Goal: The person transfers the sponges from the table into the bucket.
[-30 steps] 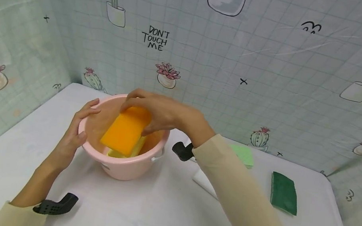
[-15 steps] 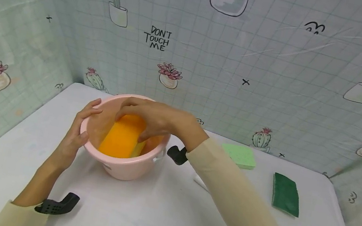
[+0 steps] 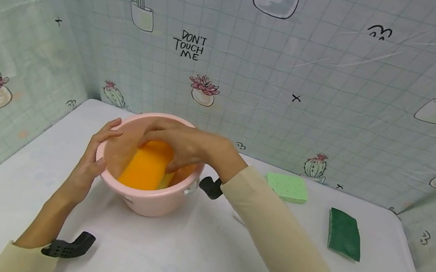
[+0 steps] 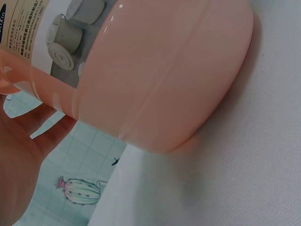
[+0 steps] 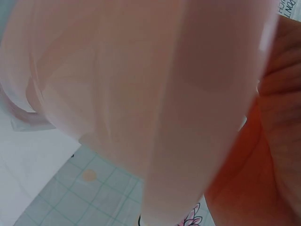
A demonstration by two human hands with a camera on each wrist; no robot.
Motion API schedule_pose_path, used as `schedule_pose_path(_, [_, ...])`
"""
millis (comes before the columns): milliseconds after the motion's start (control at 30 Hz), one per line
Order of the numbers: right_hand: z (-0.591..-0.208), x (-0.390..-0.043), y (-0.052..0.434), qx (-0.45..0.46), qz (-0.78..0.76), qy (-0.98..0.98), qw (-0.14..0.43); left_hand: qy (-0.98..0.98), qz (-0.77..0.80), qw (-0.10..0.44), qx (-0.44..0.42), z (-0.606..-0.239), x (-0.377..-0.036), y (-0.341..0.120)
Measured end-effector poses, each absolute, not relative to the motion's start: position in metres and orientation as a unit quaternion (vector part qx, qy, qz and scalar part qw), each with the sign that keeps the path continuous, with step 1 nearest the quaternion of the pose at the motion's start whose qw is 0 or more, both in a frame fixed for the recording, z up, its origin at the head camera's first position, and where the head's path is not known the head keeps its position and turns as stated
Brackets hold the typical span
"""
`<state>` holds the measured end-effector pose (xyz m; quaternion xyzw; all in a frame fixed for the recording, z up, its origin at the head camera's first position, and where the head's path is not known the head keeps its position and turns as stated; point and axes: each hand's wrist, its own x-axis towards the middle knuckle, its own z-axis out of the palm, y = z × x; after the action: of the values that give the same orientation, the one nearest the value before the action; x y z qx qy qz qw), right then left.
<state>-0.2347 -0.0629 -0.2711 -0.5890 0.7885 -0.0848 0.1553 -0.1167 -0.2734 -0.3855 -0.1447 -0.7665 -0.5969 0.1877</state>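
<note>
A pink bucket [image 3: 150,199] stands on the white table at the left of the head view. My left hand [image 3: 89,162] holds its left rim, thumb at the front and fingers over the edge. Inside the bucket my right hand [image 3: 179,144] grips an orange sponge [image 3: 147,167] between thumb and fingers. A strip of yellow shows beside the sponge's right edge. The bucket's wall [image 4: 164,70] fills most of the left wrist view, with a printed label at upper left. In the right wrist view the bucket's rim [image 5: 207,94] covers most of the right hand's work.
A light green sponge [image 3: 287,187] lies at the back of the table, right of the bucket. Farther right is a dark green scouring pad [image 3: 344,233]. Part of a white item [image 3: 239,219] shows beside the right sleeve. A cactus-print curtain [image 3: 233,51] rises behind the table.
My right hand has lowered the orange sponge deeper into the bucket, then stayed nearly still there. My left hand has kept its place on the rim.
</note>
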Motion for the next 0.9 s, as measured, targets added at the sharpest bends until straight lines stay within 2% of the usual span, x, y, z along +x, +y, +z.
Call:
schedule_pose_path(567, [-0.268, -0.24, -0.058, -0.542, -0.063, 0.819, 0.177, -0.766, -0.595, 0.189, -0.151, -0.386, -0.118, -0.274])
schedule_pose_path(900, [-0.257, -0.241, -0.04, -0.546, -0.085, 0.818, 0.158, -0.772, -0.596, 0.176, -0.132, -0.383, -0.117, -0.273])
